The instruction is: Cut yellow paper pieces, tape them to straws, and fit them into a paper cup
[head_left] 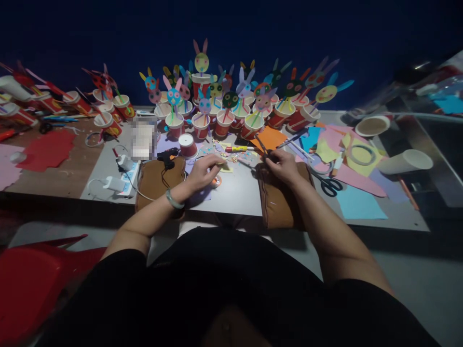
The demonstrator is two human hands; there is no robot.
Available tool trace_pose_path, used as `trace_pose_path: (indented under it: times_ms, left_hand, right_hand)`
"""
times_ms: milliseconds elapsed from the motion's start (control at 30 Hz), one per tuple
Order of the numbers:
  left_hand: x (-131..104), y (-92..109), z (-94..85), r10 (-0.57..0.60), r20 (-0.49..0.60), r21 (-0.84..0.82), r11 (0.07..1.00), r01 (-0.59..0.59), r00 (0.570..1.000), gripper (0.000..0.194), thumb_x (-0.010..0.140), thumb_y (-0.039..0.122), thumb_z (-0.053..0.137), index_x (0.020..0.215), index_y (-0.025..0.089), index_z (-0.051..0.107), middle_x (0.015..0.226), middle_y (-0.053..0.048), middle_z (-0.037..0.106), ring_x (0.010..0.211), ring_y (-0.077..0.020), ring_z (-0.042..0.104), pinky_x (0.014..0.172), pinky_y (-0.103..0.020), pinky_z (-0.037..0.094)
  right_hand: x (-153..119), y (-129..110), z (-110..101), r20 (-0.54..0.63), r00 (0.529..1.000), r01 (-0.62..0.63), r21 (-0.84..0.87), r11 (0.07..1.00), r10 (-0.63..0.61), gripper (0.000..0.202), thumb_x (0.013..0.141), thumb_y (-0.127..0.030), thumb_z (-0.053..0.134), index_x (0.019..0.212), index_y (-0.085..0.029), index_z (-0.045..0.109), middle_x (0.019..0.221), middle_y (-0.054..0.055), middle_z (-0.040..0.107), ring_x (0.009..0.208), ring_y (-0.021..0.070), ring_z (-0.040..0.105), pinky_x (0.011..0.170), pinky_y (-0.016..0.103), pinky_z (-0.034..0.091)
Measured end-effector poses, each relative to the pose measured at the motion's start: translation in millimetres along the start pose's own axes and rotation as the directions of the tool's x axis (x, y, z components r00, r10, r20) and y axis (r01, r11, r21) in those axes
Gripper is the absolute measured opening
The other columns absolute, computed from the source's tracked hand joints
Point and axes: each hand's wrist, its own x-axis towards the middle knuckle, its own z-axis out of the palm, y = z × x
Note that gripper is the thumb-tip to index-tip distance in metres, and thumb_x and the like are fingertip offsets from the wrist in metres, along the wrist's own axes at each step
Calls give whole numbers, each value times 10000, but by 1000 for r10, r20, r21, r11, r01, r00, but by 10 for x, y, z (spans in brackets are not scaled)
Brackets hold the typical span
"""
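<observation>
My left hand (206, 172) is over the table's middle, thumb and fingers pinched on a small yellowish piece, apparently paper. Just beneath lie a yellow scrap (227, 169) and an orange-and-white round piece (216, 181). To the right, my right hand (282, 166) is closed around a dark, slim tool (261, 143) whose kind I cannot make out. Its wrist is above a brown cushion (282, 202). A yellow-and-red marker (237, 149) lies between and beyond the hands, among small coloured paper bits. Past these stand several red paper cups (224, 126) with paper bunny faces (204, 105) on sticks.
Left of my hands are an upturned cup (187, 146), a dark corded device (168, 155), another brown cushion (155, 180) and a power strip (129, 182). Black-handled scissors (331, 185), coloured paper (361, 202) and a tape roll (362, 154) lie right. A red chair (36, 279) stands lower left.
</observation>
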Motion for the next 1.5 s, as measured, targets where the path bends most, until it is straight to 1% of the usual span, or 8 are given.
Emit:
trace_pose_path:
  times_ms: [133,267,367,700,867,1100,1333,1500]
  left_hand:
    - [505,3,226,-302,-72,-446,862,240,951,223,868,343,670,956,150,738,734,-13,658,571,-82,519,556,-238,424]
    - [621,-65,287,-531,56,-633,636,442,846,176,851,301,701,920,139,688,595,45,573,483,-54,497,470,-195,400]
    - [579,-106,300,-609,85,-661,558,503,788,174,845,292,704,937,147,671,618,44,604,493,-50,540,441,-170,397]
    - [526,-274,475,-561,114,-599,620,507,820,345,785,468,760,763,142,649,621,12,645,492,-45,560,472,-168,419]
    - [452,-365,476,-557,135,-537,653,533,819,402,750,540,777,774,153,669,515,62,519,419,-29,402,429,-185,324]
    - [423,-441,507,-507,99,-485,727,486,856,382,764,524,769,823,152,711,686,6,634,553,-59,449,508,-207,347]
    - [488,-358,359,-451,158,-323,817,478,878,391,806,458,759,632,156,581,521,46,466,491,-57,405,483,-219,285]
    - [483,-406,355,-505,181,-412,740,531,844,394,768,507,785,715,151,628,518,33,543,445,-56,436,454,-209,314]
  right_hand:
    - [188,-369,224,-16,987,-121,598,792,163,391,703,-560,757,664,-208,590,617,-9,571,566,126,495,572,283,429]
    - [310,-603,396,47,992,-116,714,691,118,379,558,-444,910,612,-188,636,625,-29,591,581,94,483,597,259,443]
    - [328,-619,496,56,992,-120,739,663,116,363,563,-451,917,619,-186,675,633,-25,620,602,99,515,616,257,463]
    - [308,-484,682,-20,999,-15,669,743,39,338,630,-511,888,698,-217,736,729,10,645,713,156,577,685,311,499]
    - [283,-481,696,-6,999,-20,664,747,32,414,633,-536,880,602,-207,631,663,-4,579,661,141,512,639,302,456]
    - [278,-467,730,47,999,-51,697,715,26,443,611,-537,889,602,-200,602,645,-10,572,624,125,477,599,285,419]
    - [308,-454,735,27,999,-41,705,708,31,444,635,-521,867,601,-199,562,666,-9,557,651,126,471,625,285,415]
    - [313,-470,749,43,999,-43,713,700,18,455,600,-532,888,595,-200,577,663,-7,575,649,129,477,639,293,421]
